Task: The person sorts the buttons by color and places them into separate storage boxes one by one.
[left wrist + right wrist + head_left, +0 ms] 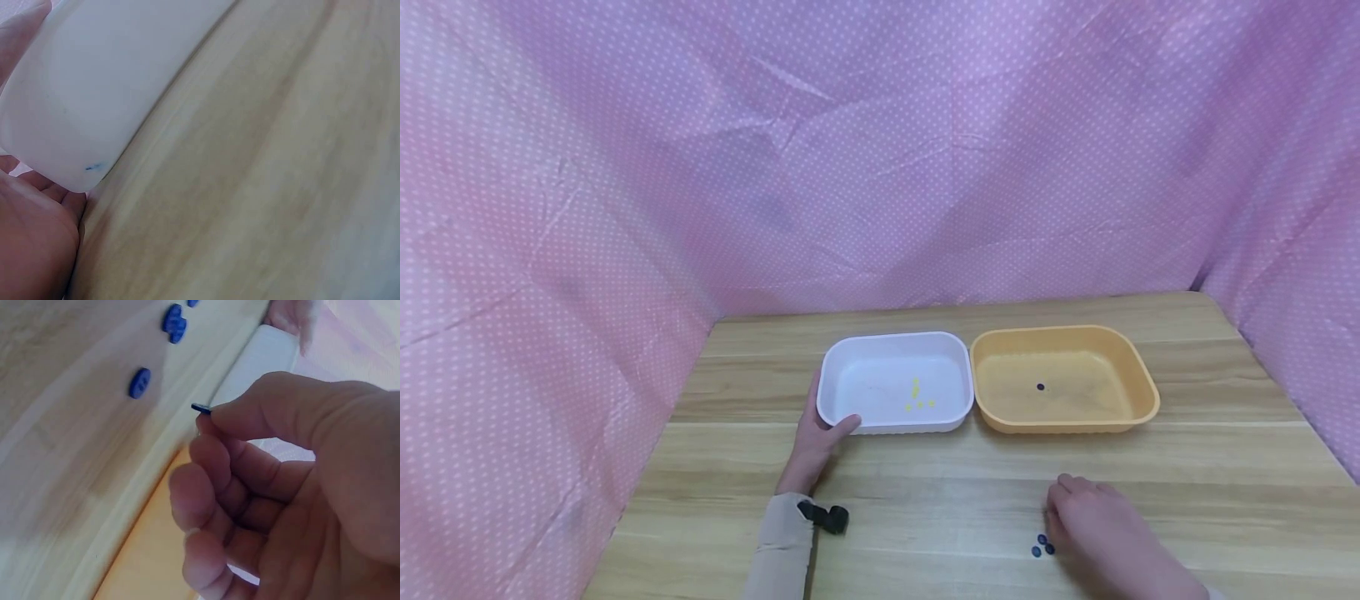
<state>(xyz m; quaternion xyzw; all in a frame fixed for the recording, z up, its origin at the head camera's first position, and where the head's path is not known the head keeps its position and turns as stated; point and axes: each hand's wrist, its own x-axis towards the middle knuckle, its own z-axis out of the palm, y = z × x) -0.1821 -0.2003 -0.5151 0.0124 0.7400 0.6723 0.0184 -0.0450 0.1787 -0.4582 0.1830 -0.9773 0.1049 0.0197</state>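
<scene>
My left hand grips the near left corner of a white plastic tray, thumb over the rim and fingers along its side. Small yellow pieces lie scattered on that tray's floor. Between thumb and index finger, my right hand pinches a blue button, held above the table. Several more blue buttons lie on the wood beside this hand. One dark button sits inside the orange-yellow tray.
The two trays stand side by side toward the back of the wooden table. Pink dotted cloth hangs behind the table and along both sides. A black strap with a small device is on the left sleeve.
</scene>
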